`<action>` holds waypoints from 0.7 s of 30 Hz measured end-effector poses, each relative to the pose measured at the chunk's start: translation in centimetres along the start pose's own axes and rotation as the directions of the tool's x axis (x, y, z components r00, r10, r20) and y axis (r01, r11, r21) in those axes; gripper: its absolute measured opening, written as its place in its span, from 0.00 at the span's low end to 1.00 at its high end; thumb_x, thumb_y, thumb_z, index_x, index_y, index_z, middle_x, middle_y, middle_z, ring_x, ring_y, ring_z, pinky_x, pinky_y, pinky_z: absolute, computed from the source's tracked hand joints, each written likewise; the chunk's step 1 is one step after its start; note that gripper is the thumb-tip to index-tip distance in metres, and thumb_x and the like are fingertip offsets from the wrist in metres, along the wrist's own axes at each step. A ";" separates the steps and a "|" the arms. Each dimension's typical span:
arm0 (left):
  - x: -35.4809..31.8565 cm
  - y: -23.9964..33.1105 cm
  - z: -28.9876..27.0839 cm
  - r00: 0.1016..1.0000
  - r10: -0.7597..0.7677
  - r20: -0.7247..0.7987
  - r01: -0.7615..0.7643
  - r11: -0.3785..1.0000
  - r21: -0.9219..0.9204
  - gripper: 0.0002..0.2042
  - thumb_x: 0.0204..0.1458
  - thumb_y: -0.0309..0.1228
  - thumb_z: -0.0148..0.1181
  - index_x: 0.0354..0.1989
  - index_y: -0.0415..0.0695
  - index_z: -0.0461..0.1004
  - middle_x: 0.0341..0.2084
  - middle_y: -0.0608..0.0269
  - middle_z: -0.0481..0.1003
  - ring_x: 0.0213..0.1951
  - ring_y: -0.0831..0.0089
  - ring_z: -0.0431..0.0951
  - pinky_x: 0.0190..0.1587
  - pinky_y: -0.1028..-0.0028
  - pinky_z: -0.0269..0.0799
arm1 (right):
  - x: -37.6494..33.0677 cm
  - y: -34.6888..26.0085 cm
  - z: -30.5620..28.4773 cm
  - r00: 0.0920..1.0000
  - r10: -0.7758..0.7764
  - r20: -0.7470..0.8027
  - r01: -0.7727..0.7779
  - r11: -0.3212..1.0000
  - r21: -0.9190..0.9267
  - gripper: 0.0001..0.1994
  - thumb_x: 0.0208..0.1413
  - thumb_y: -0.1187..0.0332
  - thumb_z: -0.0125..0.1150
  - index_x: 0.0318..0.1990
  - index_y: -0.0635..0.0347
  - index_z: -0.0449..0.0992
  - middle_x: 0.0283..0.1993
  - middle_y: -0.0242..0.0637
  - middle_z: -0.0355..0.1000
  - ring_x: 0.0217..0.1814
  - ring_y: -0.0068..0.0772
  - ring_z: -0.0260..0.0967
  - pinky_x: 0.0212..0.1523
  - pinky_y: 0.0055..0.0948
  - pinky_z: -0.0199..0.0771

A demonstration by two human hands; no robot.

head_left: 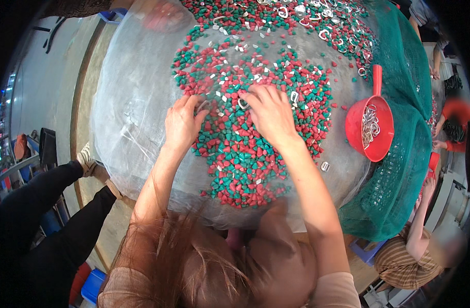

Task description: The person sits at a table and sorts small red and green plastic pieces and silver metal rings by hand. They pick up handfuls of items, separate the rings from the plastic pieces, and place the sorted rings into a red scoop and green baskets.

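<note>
Left hand (pixel 182 122) and right hand (pixel 268 110), fingers curled loosely (no firm grasp discernible), rest on small red and green cone-shaped plastic pellets (pixel 240 159), silver metal rings (pixel 243 104) beneath the fingertips, red plastic scoop (pixel 369 128) well rightward.

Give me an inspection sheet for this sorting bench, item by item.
Surface: grey mesh sheet over a round table, green netting at its right edge.
Job's things: red and green pellets spread out, small metal rings mixed in.
Clutter: red scoop holding metal rings.
Hands: left hand and right hand both flat on the pellets, picking among them.
Cables: nothing seen.
Surroundings: another person's arm at right; blue crate below.
</note>
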State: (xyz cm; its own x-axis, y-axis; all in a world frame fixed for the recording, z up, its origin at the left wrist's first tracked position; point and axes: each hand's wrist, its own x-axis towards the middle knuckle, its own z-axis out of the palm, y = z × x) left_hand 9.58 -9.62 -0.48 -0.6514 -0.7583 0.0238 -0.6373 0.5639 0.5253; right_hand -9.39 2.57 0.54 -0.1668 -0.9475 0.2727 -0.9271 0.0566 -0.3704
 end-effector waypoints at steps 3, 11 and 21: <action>0.4 -0.5 0.0 0.998 -0.048 0.033 0.052 0.990 -0.129 0.09 0.45 0.26 0.63 0.37 0.42 0.76 0.32 0.58 0.76 0.31 0.66 0.77 0.34 0.69 0.71 | 0.4 0.6 1.3 0.998 -0.012 -0.055 0.010 0.999 -0.035 0.11 0.43 0.72 0.62 0.37 0.55 0.77 0.43 0.34 0.71 0.51 0.36 0.65 0.49 0.37 0.63; 0.8 4.6 -2.4 0.993 0.074 -0.091 -0.098 0.950 -0.297 0.08 0.47 0.21 0.60 0.37 0.41 0.76 0.31 0.61 0.76 0.28 0.73 0.75 0.32 0.75 0.69 | -0.8 -1.4 -1.6 0.913 0.408 0.029 -0.338 0.712 0.615 0.09 0.52 0.70 0.58 0.39 0.62 0.78 0.36 0.40 0.74 0.37 0.42 0.73 0.38 0.34 0.72; -0.7 14.8 1.0 0.807 0.589 0.035 -0.570 0.793 -0.215 0.17 0.42 0.27 0.61 0.45 0.44 0.73 0.45 0.59 0.70 0.49 0.59 0.67 0.49 0.58 0.63 | -4.6 -1.4 -4.2 0.512 0.592 0.623 0.115 -0.765 0.633 0.06 0.58 0.66 0.52 0.37 0.58 0.72 0.34 0.34 0.71 0.37 0.28 0.71 0.37 0.27 0.74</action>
State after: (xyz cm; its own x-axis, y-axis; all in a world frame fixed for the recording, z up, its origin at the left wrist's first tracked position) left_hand 0.20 -0.49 6.43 -0.9157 -0.2685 0.2989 -0.0461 0.8093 0.5856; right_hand -8.70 8.18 3.56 -0.4254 -0.6472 -0.6326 0.9028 -0.3519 -0.2471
